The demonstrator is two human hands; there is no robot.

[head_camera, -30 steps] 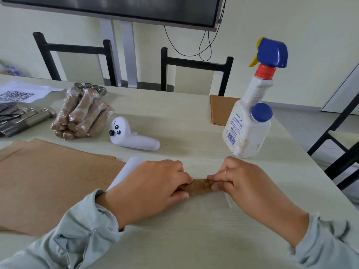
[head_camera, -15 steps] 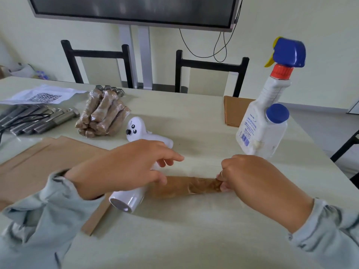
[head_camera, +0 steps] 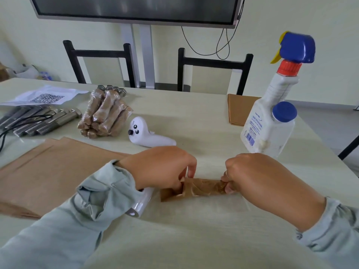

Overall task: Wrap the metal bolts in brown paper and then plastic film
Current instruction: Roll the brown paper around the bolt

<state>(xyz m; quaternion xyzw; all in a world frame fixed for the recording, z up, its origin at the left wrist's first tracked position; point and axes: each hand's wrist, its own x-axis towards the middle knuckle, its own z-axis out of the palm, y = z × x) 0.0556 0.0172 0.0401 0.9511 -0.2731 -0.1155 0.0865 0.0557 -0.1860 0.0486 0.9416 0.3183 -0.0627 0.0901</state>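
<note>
A bolt rolled in brown paper [head_camera: 202, 188] lies on the table in front of me, on a sheet of clear plastic film [head_camera: 223, 206]. My left hand [head_camera: 165, 167] pinches the paper and film at its left end. My right hand [head_camera: 258, 177] grips its right end with curled fingers. The white film roll [head_camera: 140, 203] lies under my left wrist, mostly hidden. Bare steel bolts [head_camera: 40, 121] lie at the far left. A pile of finished wrapped bolts [head_camera: 105, 113] sits beside them.
Brown paper sheets [head_camera: 48, 171] cover the table's left side. A white handheld controller [head_camera: 147, 134] lies behind my hands. A spray bottle [head_camera: 272, 105] stands at the right, with folded brown paper [head_camera: 239, 107] behind it. A QR-code sheet [head_camera: 46, 98] lies far left. Two black chairs stand beyond the table.
My left hand lifted off the wrapped bolt, reached toward the film roll, then came back down onto the bolt's left end. My right hand kept its hold on the right end.
</note>
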